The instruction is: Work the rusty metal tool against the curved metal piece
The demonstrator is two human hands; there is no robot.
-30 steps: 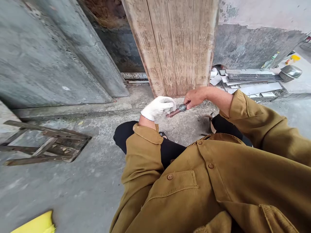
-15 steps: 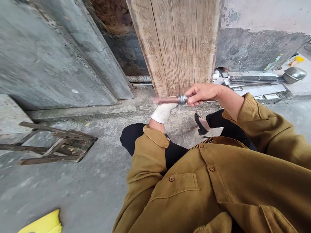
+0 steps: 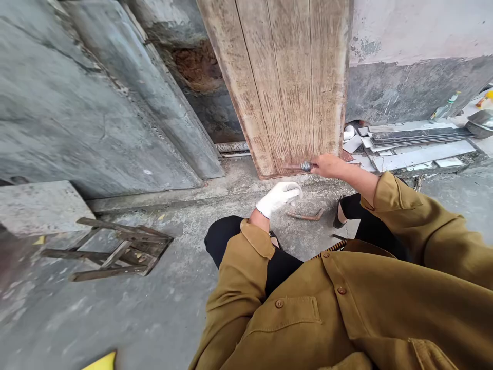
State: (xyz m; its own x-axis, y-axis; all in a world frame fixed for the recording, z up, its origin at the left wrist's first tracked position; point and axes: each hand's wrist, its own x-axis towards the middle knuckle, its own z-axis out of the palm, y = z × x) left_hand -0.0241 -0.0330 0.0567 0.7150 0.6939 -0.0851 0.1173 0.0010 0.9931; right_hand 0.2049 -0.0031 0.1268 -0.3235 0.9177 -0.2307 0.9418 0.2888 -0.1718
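Note:
My right hand (image 3: 329,165) is bare and closed round a brown stick-like tool with a band of silvery wire (image 3: 306,166) wound about it. The tool points left, in front of the lower end of a wooden plank panel (image 3: 285,92); whether it touches the wood I cannot tell. Lower and to the left, my left hand (image 3: 275,199) wears a white knitted glove. Its fingers are curled round a pale, rounded thing that I cannot make out. On the concrete just right of the glove lies a bent brown piece (image 3: 306,216), like a stick or a handle.
The panel leans against the wall on a low concrete ledge (image 3: 185,198). A wooden stool (image 3: 123,249) lies on its side at the left, near a pale board (image 3: 42,208). Stacked strips (image 3: 419,136), a bottle (image 3: 444,106) and a metal bowl (image 3: 481,123) are at the right.
My hands have come apart: the right one has carried the wire-wound tool up and right, away from the gloved left hand. The bent piece on the ground has come into clear view.

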